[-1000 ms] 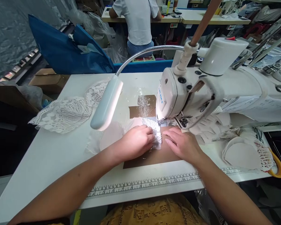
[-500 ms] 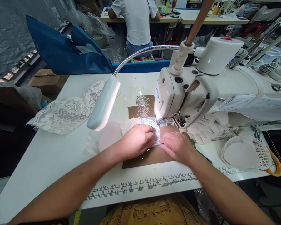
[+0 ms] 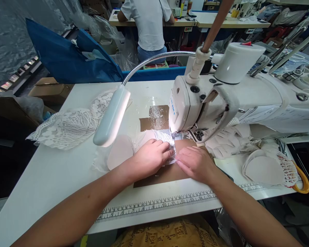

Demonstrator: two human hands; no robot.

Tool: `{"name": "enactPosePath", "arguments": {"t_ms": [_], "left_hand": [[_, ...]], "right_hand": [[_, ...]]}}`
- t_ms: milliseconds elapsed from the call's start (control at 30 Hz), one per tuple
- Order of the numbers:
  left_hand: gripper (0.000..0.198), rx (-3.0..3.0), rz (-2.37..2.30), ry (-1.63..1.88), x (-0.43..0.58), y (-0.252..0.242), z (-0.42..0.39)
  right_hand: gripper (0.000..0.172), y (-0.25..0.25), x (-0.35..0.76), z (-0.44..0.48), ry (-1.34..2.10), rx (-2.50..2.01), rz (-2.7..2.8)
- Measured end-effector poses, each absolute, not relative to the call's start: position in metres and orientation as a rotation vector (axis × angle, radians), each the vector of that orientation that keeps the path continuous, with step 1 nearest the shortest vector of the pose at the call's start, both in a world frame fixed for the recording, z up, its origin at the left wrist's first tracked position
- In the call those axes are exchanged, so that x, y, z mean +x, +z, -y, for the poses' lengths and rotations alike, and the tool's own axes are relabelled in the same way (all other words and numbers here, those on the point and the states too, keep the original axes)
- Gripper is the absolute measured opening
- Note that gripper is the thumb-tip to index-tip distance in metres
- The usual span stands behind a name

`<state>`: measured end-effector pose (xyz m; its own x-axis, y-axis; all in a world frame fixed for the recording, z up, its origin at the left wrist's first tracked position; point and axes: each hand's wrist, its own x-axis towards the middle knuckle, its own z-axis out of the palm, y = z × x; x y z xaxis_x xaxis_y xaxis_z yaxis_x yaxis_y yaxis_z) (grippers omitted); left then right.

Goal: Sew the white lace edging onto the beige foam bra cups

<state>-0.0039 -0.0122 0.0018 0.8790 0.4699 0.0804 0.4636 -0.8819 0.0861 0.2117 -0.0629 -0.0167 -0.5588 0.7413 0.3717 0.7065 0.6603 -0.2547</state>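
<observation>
A strip of white lace fabric (image 3: 166, 136) lies under the needle area of a white sewing machine (image 3: 181, 103). My left hand (image 3: 154, 154) rests on the lace from the left, its fingers bent and pressing it down. At the lace's right edge, my right hand (image 3: 194, 162) pinches the border between thumb and fingers. Left of the hands, a pale beige cup-shaped pad (image 3: 120, 152) lies joined to or overlapping sheer lace; which of the two I cannot tell. Brown tape (image 3: 159, 176) covers the table under both hands.
A lamp (image 3: 112, 116) on a bendy neck hangs over the table. White lace pieces (image 3: 67, 127) lie at left. More beige pads (image 3: 264, 170) and orange-handled scissors (image 3: 302, 178) sit at right. A printed ruler (image 3: 154, 204) runs along the front edge. Another person (image 3: 150, 25) sits ahead.
My left hand's fingers have stretched slightly forward and flattened on the lace. My right hand stays at the lace's edge. The whole view has shifted a little.
</observation>
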Motion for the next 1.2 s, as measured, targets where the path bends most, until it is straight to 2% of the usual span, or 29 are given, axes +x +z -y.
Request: {"name": "enactPosePath", "arguments": {"t_ms": [667,1200], "left_hand": [[0.034,2.758,-0.777,0.163,-0.004,0.015,0.014],[0.043,2.87,-0.778,0.194,-0.002,0.007,0.006]], "right_hand": [[0.022,-0.017,0.211,0.064,0.058,-1.141,2.446],[0.021,-0.016,0.21,0.062,0.034,-1.187,2.448]]}}
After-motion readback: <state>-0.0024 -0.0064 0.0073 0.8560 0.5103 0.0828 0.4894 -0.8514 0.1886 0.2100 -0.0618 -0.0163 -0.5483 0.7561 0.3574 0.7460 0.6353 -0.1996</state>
